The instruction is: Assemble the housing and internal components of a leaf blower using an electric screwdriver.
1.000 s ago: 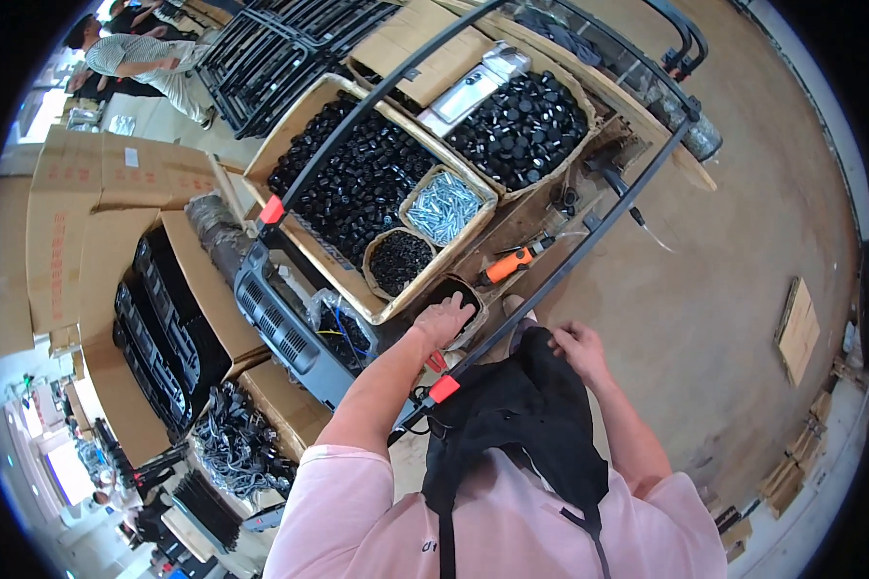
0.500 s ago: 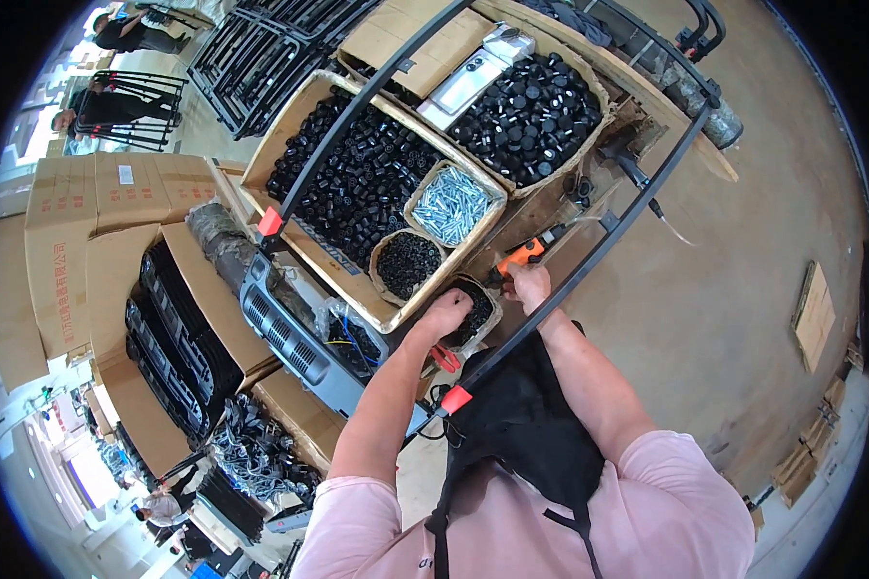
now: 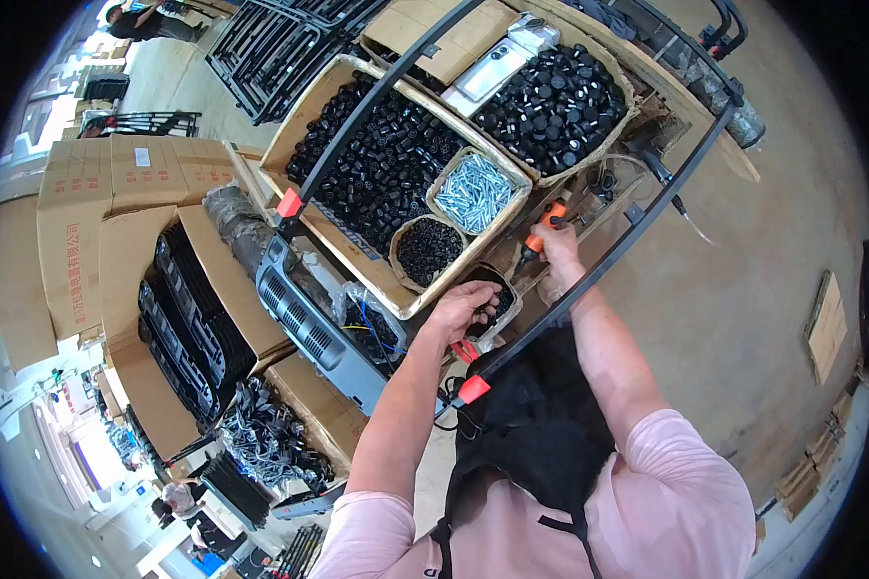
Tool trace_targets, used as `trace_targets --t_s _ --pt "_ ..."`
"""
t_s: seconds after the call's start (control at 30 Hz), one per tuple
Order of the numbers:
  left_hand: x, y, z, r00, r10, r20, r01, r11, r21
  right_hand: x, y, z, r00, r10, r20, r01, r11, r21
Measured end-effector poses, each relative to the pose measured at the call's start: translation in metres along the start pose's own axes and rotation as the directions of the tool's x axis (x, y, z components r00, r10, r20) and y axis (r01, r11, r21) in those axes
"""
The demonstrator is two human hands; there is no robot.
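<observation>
My right hand (image 3: 558, 243) is wrapped around an orange-and-black power screwdriver (image 3: 547, 220), its dark tip slanting down toward a small container of black parts (image 3: 498, 307). At that container's near left side is my left hand (image 3: 463, 309), fingers curled together over the rim; whatever they pinch is too small to make out. A black tubular frame (image 3: 603, 253) with red corner pieces (image 3: 473, 390) spans the space above the bins, passing over my right forearm. Red handles (image 3: 464, 351), apparently of a hand tool, show below my left hand.
A large carton of black caps (image 3: 377, 164) also holds a box of silver screws (image 3: 474, 193) and a round tub of small black pieces (image 3: 428, 253). Round black caps (image 3: 555, 111) fill another box. A grey slotted panel (image 3: 309, 323) stands left; a second tool (image 3: 658, 169) lies right.
My right hand has raised the screwdriver and turned its tip downward. My left hand has drawn back from inside the small container to its rim. The whole view has shifted slightly.
</observation>
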State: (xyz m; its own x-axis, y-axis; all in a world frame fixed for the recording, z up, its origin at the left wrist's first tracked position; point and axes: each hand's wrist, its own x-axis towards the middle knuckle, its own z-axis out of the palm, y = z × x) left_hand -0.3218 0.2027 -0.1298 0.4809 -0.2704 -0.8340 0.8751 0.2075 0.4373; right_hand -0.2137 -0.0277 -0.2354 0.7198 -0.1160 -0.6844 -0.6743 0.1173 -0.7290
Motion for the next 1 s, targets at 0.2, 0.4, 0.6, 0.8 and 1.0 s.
trace_targets --t_s 0.2,0.4,0.6,0.8,1.0 --pt "-0.031 0.010 0.000 0.995 0.044 0.093 -0.032 0.991 -0.131 -0.044 -0.037 -0.072 0.777 0.226 0.587 -0.412 0.889 0.202" --pt "-0.054 0.007 0.018 0.986 0.157 0.060 -0.142 0.969 -0.203 -0.123 -0.026 -0.134 0.843 0.233 0.484 -0.432 0.831 0.352" --pt "-0.087 0.004 0.033 0.948 0.316 -0.049 -0.313 0.887 -0.341 -0.231 -0.066 -0.154 0.880 -0.053 0.473 -0.223 0.833 0.507" --pt "-0.124 0.006 0.074 0.879 0.427 -0.213 -0.469 0.686 -0.557 -0.252 -0.176 -0.124 0.573 -0.478 0.666 0.430 0.867 0.252" --pt "-0.144 -0.011 0.096 0.814 0.426 -0.394 -0.573 0.480 -0.664 -0.244 -0.205 -0.057 0.258 -0.564 0.785 0.681 0.682 0.266"
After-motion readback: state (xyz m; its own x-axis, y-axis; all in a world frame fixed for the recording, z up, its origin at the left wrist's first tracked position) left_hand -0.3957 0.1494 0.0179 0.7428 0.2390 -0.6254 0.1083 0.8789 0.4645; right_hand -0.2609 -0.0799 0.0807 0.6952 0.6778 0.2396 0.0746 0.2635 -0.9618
